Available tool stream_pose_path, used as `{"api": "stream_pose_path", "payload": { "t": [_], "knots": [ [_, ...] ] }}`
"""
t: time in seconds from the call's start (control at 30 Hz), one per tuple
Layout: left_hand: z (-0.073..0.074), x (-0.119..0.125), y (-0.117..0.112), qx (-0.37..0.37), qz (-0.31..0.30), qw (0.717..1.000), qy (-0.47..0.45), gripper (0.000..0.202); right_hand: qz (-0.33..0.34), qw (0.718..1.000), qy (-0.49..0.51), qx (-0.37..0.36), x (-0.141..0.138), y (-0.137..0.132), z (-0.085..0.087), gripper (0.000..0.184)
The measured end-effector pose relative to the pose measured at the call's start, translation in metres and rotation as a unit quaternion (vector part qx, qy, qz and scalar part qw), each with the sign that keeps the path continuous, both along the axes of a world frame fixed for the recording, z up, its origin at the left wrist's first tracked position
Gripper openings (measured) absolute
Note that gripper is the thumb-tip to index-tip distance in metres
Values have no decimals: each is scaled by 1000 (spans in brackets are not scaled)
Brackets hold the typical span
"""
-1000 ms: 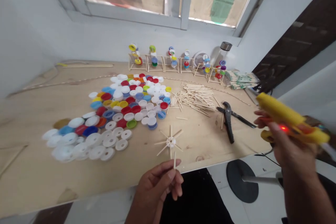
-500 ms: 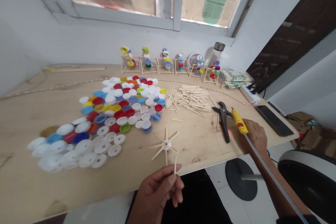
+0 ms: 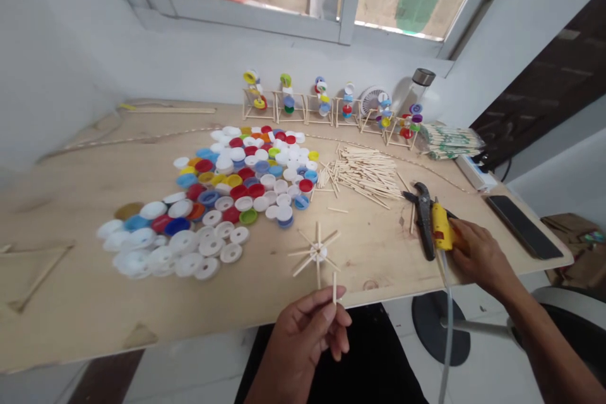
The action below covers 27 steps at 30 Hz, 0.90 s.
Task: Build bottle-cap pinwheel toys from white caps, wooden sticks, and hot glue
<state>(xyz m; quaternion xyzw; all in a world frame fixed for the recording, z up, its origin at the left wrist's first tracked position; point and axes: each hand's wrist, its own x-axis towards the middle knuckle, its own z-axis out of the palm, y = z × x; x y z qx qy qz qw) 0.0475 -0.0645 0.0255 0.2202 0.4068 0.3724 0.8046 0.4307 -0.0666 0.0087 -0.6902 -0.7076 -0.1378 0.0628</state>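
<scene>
My left hand pinches a short wooden stick upright between thumb and finger, at the table's front edge. Just beyond it, a white bottle cap with sticks radiating from it like spokes lies on the table. On the right, my right hand has its fingers around the handle of a yellow hot glue gun, whose nozzle points away from me. A long translucent glue stick trails from its back, down past the table edge. Black-handled cutters lie just left of the gun.
Many coloured bottle caps spread across the left and middle. A heap of cut sticks lies behind the cutters. Several stick frames with caps line the wall. A phone, a power strip and a bottle stand or lie rightward.
The view has shifted, so the table appears farther right. My right hand has turned the glue gun more upright and its glue stick now hangs down. My left hand still pinches the wooden stick.
</scene>
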Motion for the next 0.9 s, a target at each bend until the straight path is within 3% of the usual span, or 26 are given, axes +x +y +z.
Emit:
{"api": "stream_pose_path", "payload": {
  "t": [0.13,0.2,0.27,0.37,0.5,0.57,0.73,0.9],
  "knots": [
    [-1,-3,1,-9,8,1000,-21,31,-26,997,30,64,-20,-5,23,42],
    [1,-3,2,-10,11,999,-31,28,-47,988,100,105,-52,-7,40,37],
    [2,-2,3,-9,16,999,-40,25,-45,970,219,94,-94,-8,54,28],
    [1,0,5,-13,26,999,-43,19,30,912,408,-27,-162,-6,63,18],
    [-1,2,6,-14,35,998,-42,21,96,808,568,-122,-221,2,54,14],
    [-1,2,5,-5,36,999,-39,22,102,775,610,-133,-236,2,47,14],
    [1,4,2,12,39,999,-11,21,51,735,667,-112,-255,-7,35,10],
    [-4,0,0,109,12,991,76,24,11,718,686,-116,-250,12,51,11]
  ]
}}
